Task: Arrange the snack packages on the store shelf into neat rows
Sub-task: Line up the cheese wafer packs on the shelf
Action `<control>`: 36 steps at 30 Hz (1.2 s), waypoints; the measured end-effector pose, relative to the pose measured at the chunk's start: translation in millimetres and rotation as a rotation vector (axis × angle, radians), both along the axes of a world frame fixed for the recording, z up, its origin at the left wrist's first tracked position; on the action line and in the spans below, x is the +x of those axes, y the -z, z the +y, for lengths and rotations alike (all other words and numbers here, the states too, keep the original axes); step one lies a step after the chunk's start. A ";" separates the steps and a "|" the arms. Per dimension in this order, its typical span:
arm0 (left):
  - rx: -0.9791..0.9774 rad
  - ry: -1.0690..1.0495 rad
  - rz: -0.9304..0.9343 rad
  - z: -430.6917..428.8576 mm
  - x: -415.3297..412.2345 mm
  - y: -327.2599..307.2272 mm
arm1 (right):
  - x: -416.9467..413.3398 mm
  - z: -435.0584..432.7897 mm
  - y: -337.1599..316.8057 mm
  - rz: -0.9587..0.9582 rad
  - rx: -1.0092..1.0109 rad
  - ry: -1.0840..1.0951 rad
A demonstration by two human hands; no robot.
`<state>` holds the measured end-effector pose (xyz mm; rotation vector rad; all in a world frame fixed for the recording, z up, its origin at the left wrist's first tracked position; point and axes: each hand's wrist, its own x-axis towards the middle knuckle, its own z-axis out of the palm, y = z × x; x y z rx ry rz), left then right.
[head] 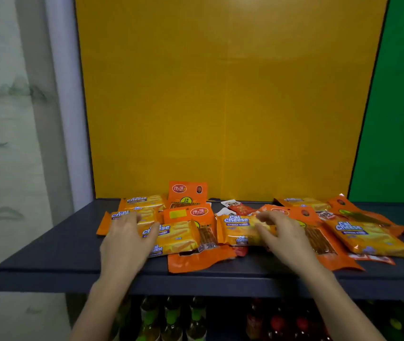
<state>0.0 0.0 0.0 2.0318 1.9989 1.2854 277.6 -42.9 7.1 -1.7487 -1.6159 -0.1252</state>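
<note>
Several snack packages lie jumbled on a dark blue shelf (55,247). Yellow Cal Cheese wafer packs (176,236) overlap orange hanging snack bags (196,262). One orange bag (187,193) leans upright against the yellow back panel. My left hand (127,239) lies flat, fingers spread, on the Cal Cheese packs at the left of the pile. My right hand (282,235) rests with curled fingers on the middle Cal Cheese pack (238,230). More packs (368,237) lie at the right. Whether either hand actually grips a pack is unclear.
A yellow back panel (228,94) rises behind the shelf, with a green panel (398,119) to its right. A white post (68,119) stands at the left. Drink bottles (171,318) fill the shelf below. Bare shelf surface shows left of the pile.
</note>
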 end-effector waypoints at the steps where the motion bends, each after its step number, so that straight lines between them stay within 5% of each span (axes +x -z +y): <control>1: -0.072 -0.035 0.020 6.5 -2.8 1.0 | 7.0 7.5 0.2 0.007 -0.020 0.035; 6: -0.321 -0.020 -0.003 26.4 -10.1 9.6 | 17.3 32.5 -0.3 -0.057 -0.403 0.188; 14: -0.427 0.139 -0.144 33.4 -13.8 7.4 | 6.1 51.3 -2.9 -0.026 -0.578 0.254; 26: -0.591 0.295 -0.359 57.7 -20.3 4.0 | 6.2 61.2 -2.4 0.346 -0.454 0.123; 36: -0.725 0.355 -0.415 59.3 -17.4 -3.1 | 1.5 57.8 2.6 0.456 -0.318 0.095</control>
